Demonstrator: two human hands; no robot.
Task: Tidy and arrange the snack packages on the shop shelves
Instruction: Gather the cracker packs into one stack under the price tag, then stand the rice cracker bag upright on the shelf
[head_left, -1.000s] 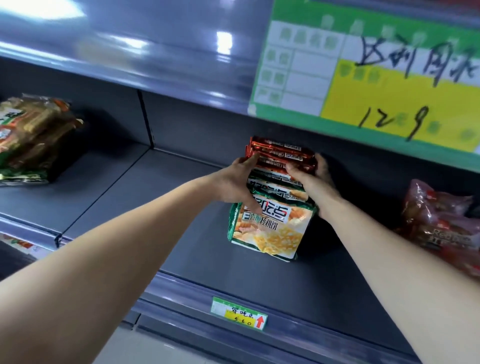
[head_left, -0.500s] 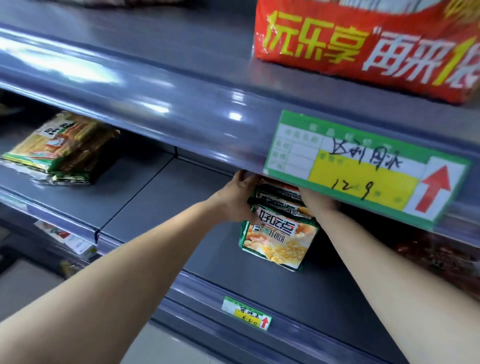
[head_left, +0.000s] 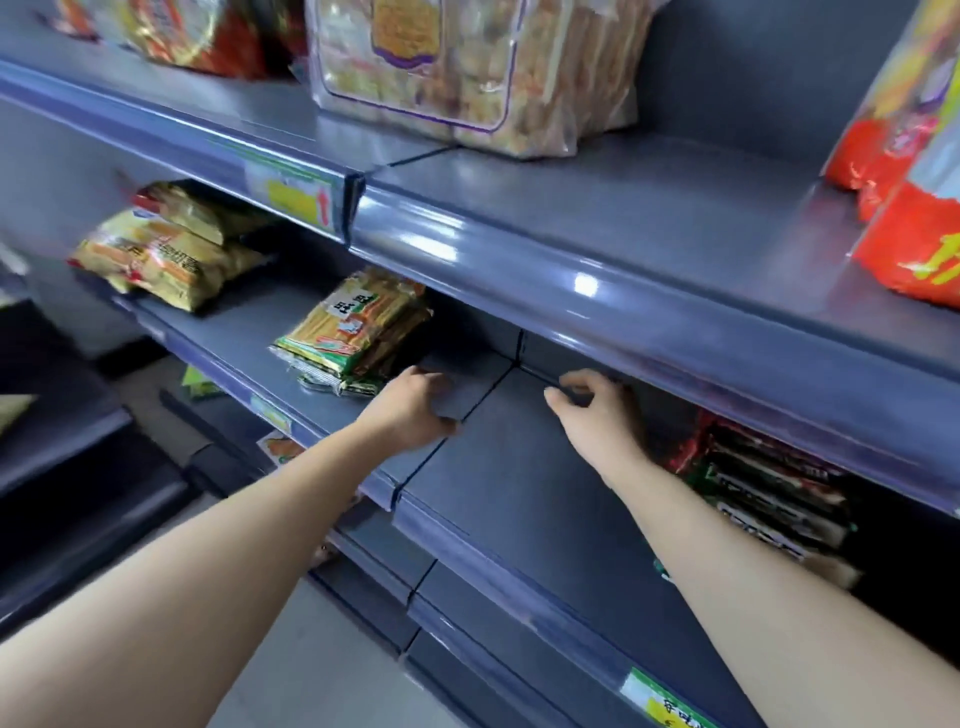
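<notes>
The stack of yellow-and-green foil snack packets lies on the grey metal shelf, just left of the left hand, long axis front-to-back. The right hand is farther. Fingers on both hands are loosely curled, apparently empty.

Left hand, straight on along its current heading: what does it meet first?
Probably the dark grey back wall of the middle shelf. The green-and-yellow packet stack sits beside the left hand, off its line; depth is unclear.

Looks like a shop: grey shelves across the frame, price tags on their edges, snack packets centre left.
</notes>
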